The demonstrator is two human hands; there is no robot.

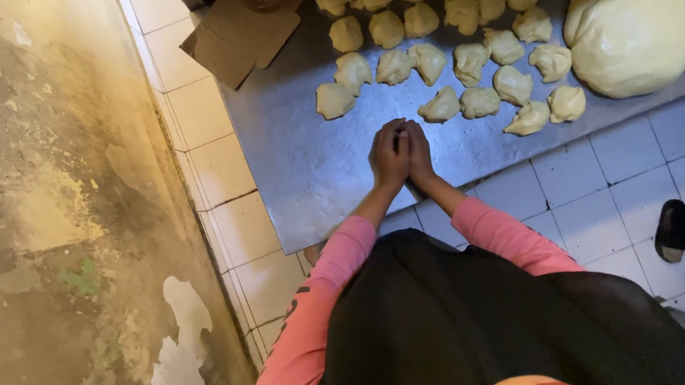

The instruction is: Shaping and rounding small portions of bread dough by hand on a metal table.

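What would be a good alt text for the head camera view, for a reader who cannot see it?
Seen from above, a person's left hand and right hand press together over a metal table. Beyond the hands lie many small dough pieces and one large dough ball. Folded cardboard sits at the table's far left corner.

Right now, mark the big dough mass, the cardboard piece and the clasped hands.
big dough mass [632, 35]: head view, middle of its rounded top.
cardboard piece [241, 39]: head view, centre of the flat brown sheet.
left hand [388, 155]: head view, back of hand.
right hand [419, 150]: head view, back of hand.
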